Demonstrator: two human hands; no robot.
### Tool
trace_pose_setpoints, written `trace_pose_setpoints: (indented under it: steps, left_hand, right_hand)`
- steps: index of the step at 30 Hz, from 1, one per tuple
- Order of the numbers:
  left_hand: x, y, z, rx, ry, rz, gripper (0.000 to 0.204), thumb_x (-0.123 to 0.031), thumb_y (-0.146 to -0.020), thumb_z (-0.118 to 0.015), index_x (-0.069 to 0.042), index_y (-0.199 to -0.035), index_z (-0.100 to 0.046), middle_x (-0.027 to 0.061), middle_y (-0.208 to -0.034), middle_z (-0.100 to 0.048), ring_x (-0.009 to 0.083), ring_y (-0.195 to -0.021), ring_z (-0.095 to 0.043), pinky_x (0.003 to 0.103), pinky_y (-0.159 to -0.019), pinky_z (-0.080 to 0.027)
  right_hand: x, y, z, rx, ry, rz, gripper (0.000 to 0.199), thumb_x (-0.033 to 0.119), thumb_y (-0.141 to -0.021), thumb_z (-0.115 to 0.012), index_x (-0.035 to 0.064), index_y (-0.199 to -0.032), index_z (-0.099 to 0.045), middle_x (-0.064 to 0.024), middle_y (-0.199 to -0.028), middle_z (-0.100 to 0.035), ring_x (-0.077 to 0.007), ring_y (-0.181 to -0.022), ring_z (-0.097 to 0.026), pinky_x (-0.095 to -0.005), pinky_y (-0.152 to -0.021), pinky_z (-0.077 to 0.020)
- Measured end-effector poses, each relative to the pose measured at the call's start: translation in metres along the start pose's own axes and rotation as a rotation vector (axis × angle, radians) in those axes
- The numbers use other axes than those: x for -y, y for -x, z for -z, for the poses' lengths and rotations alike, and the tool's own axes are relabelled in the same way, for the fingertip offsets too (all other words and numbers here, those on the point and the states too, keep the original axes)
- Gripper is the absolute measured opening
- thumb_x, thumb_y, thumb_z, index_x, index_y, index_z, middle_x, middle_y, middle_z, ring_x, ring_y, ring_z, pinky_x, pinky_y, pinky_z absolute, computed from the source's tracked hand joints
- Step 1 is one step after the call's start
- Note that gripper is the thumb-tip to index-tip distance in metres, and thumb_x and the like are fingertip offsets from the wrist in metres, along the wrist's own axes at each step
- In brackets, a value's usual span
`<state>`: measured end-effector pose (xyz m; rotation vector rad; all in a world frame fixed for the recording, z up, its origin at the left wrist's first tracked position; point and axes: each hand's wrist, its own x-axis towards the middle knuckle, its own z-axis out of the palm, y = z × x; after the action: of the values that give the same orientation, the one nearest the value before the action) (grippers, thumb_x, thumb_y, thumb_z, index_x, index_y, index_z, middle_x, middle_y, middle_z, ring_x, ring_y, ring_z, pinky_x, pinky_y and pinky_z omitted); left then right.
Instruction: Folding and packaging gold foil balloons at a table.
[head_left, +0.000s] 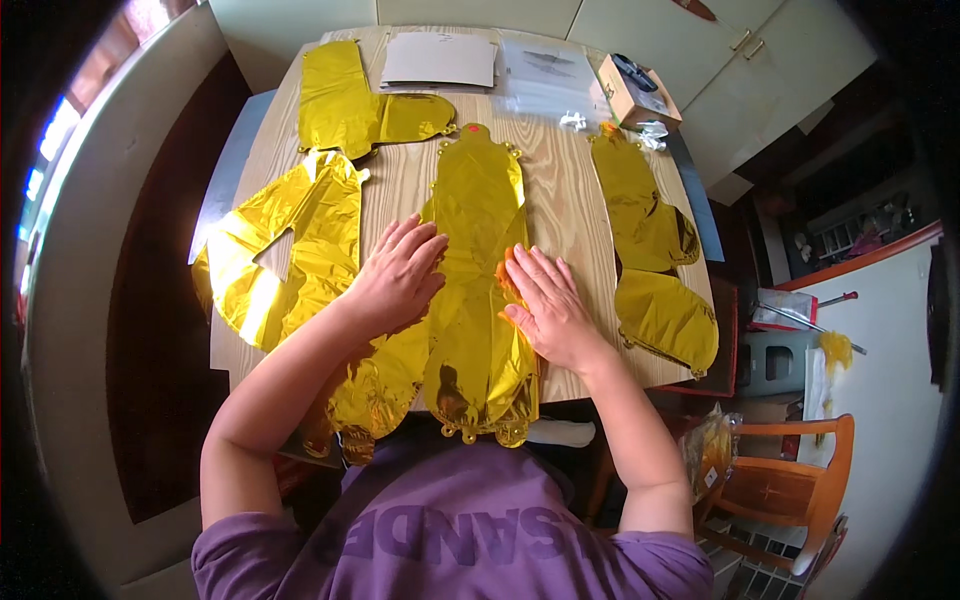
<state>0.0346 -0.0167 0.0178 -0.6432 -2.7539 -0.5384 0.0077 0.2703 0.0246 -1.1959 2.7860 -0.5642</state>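
Smoothing the middle gold foil balloon (pixel 480 210) appeared to be the step in hand. It lay lengthwise on the wooden table (pixel 572 200), its lower end at the near edge, between 2 palm-down hands. Left hand (pixel 405 262): at the foil's left border, fingers nearly together, slightly bent, gripping nothing visible. Right hand (pixel 548 300): at the right border, fingers straight and close, thumb apart, laid over an orange piece (pixel 506 270), probably a cloth; its full extent was hidden. Method, as judged: the left hand best served as a light anchor while the right worked creases outward from the centre with the flat of the cloth, no nails. Long strokes suited the upper length; the more wrinkled lower end called for shorter passes. Risks: crumpled foil (pixel 385 375) beside the lower left could catch underneath; small edge tabs (pixel 470 436) could fold or tear if dragged.
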Motion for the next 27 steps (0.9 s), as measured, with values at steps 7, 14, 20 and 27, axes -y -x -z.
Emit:
trace_pose_setpoints:
  steps: [7,14,20,27]
  left_hand:
    - [-0.006,-0.01,-0.001,-0.017,0.0,-0.039,0.05,-0.022,-0.094,-0.066,-0.001,-0.137,-0.051,0.0222,-0.139,-0.052,0.0418,-0.136,-0.044,0.052,-0.118,-0.032]
    - [-0.001,-0.009,-0.006,-0.079,0.096,-0.091,0.046,-0.015,-0.09,-0.07,0.002,-0.13,-0.055,0.0219,-0.132,-0.056,0.0409,-0.128,-0.051,0.05,-0.11,-0.04]
    - [-0.007,-0.015,-0.003,-0.097,0.087,-0.089,0.045,-0.016,-0.09,-0.07,-0.001,-0.129,-0.057,0.0208,-0.132,-0.057,0.0405,-0.128,-0.052,0.049,-0.111,-0.04]
    - [-0.043,-0.063,-0.021,-0.035,0.223,-0.262,0.041,-0.018,-0.095,-0.064,-0.004,-0.133,-0.058,0.019,-0.137,-0.057,0.0381,-0.133,-0.05,0.051,-0.115,-0.037]
  right_hand:
    - [-0.011,0.003,0.01,0.066,0.027,-0.07,0.059,0.04,-0.108,-0.037,0.0064,-0.157,-0.034,-0.0112,-0.166,-0.026,-0.0276,-0.156,-0.018,-0.0479,-0.127,-0.0067]
    - [-0.005,0.001,0.001,0.074,0.069,-0.071,0.059,0.04,-0.108,-0.036,0.0069,-0.157,-0.034,-0.0099,-0.167,-0.025,-0.0271,-0.156,-0.016,-0.047,-0.127,-0.0063]
    - [-0.008,0.004,-0.005,0.005,0.073,-0.041,0.058,0.037,-0.106,-0.044,0.0057,-0.155,-0.038,-0.0124,-0.165,-0.029,-0.0303,-0.154,-0.021,-0.0491,-0.126,-0.0121]
    - [-0.013,0.004,-0.006,-0.044,0.108,-0.005,0.054,0.033,-0.103,-0.052,0.0029,-0.147,-0.044,-0.0178,-0.159,-0.036,-0.0358,-0.149,-0.029,-0.0542,-0.122,-0.0203]
